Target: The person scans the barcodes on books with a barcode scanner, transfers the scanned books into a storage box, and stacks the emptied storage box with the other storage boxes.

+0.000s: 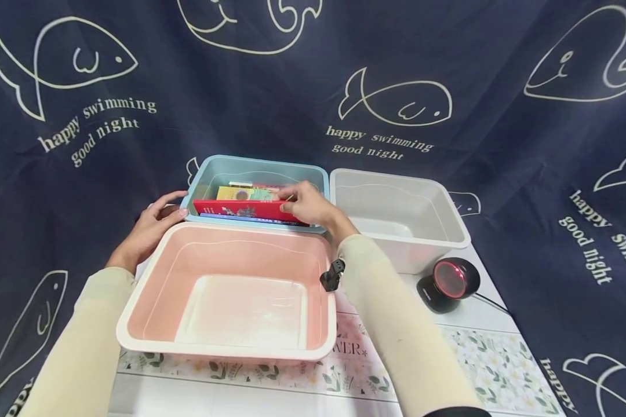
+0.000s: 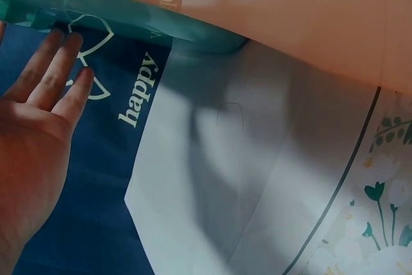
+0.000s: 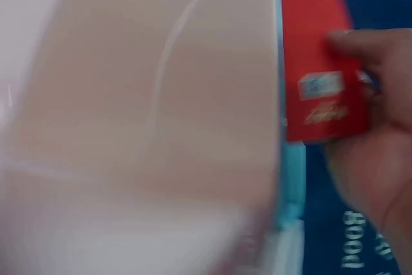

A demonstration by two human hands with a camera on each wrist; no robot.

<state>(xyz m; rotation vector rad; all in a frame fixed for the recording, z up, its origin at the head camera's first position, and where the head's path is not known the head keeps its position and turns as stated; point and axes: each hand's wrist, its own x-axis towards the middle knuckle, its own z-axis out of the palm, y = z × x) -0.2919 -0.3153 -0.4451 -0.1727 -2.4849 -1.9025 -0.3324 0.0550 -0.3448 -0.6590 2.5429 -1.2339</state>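
My right hand [image 1: 310, 204] pinches a red book [image 1: 224, 207] by its right end, inside the blue bin [image 1: 266, 165]. In the right wrist view the thumb lies on the cover of the red book [image 3: 322, 49], which shows beyond the pink wall. Behind it in the bin is a book with a yellow and green cover [image 1: 232, 193], and a blue book edge [image 1: 240, 218] shows in front. At the bin's left end, my left hand [image 1: 153, 226] touches the rim; the left wrist view has its fingers [image 2: 48, 78] straight against the outside.
A pink bin [image 1: 162, 295] stands in front of the blue one, with a grey-white bin [image 1: 396, 182] to the right. Beside that stands a black device with a red-lit round face [image 1: 450, 279], trailing a cable. A dark blue fish-print cloth [image 1: 271, 104] hangs behind.
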